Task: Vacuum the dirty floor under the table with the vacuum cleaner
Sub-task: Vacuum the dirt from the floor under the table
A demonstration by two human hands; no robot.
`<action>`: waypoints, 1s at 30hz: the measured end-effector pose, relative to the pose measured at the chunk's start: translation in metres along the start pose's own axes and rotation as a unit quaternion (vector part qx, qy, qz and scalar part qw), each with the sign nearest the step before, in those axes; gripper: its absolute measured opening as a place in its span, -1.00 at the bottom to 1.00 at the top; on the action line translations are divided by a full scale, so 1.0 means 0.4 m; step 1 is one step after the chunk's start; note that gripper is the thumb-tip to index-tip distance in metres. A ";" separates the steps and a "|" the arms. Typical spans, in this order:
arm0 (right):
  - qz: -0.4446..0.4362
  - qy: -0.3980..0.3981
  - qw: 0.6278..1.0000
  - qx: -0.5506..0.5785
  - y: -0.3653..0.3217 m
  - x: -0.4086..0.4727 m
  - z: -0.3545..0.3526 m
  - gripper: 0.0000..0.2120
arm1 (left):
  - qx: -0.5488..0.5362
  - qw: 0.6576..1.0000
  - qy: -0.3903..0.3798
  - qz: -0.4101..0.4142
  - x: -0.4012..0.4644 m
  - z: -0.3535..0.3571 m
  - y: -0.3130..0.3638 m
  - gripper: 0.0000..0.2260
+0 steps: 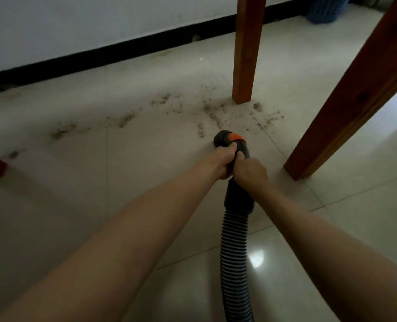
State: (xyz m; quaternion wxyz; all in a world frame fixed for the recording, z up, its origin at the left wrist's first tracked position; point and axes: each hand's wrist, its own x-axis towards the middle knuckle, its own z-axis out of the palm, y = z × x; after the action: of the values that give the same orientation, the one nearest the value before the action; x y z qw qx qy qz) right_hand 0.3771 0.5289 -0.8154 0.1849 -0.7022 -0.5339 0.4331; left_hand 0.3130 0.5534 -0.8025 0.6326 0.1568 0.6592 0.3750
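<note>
both hands, the left hand (220,162) and the right hand (250,171), curl tight round the vacuum nozzle (231,141), each grip closed on it, steering its mouth low to the floor (146,159) just short of the dirt (213,112) by the table leg (247,54).

table legs (247,54) flank nozzle, floor (146,173) open left

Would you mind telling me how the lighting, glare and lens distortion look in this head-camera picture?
Head view: dim overall, brighter at the right edge; a white glare patch shines on the glossy pale tile floor beside the ribbed black vacuum hose; the wide-angle lens splays the reddish wooden table legs outward and stretches both forearms; the scattered brown dirt looks soft, the blue object at the top blurred.
</note>
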 end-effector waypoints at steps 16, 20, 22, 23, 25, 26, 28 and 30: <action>0.024 -0.124 0.978 0.168 0.034 -0.027 -0.022 -0.54 | 0.046 0.998 0.014 -0.037 -0.040 0.001 0.003 -0.54; 0.058 -0.155 0.956 0.243 0.030 -0.048 0.021 -0.51 | 0.009 0.999 -0.022 -0.039 -0.022 -0.051 -0.011 -0.53; 0.080 -0.178 0.940 0.281 0.020 -0.054 0.052 -0.51 | 0.002 0.999 -0.023 -0.028 -0.015 -0.081 -0.007 -0.57; 0.086 -0.187 0.932 0.299 0.010 -0.059 0.066 -0.51 | -0.001 0.999 -0.022 -0.027 -0.011 -0.099 -0.002 -0.58; 0.088 -0.203 0.917 0.331 -0.018 -0.056 0.094 -0.48 | -0.005 0.999 -0.015 -0.034 -0.001 -0.136 0.015 -0.59; 0.087 -0.208 0.913 0.339 -0.034 -0.048 0.108 -0.46 | -0.007 0.999 -0.011 -0.039 0.007 -0.154 0.026 -0.58; 0.089 -0.218 0.915 0.329 -0.072 -0.041 0.140 -0.46 | 0.003 0.999 -0.001 -0.047 0.030 -0.188 0.048 -0.56; 0.086 -0.209 0.925 0.306 -0.100 -0.026 0.177 -0.42 | 0.032 0.998 0.008 -0.051 0.060 -0.214 0.067 -0.54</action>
State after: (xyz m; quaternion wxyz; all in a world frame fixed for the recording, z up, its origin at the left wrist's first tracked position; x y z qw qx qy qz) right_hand 0.2960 0.5196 -0.8216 0.2369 -0.5481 -0.3397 0.7267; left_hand 0.2207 0.5625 -0.8083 0.6401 0.1407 0.6831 0.3222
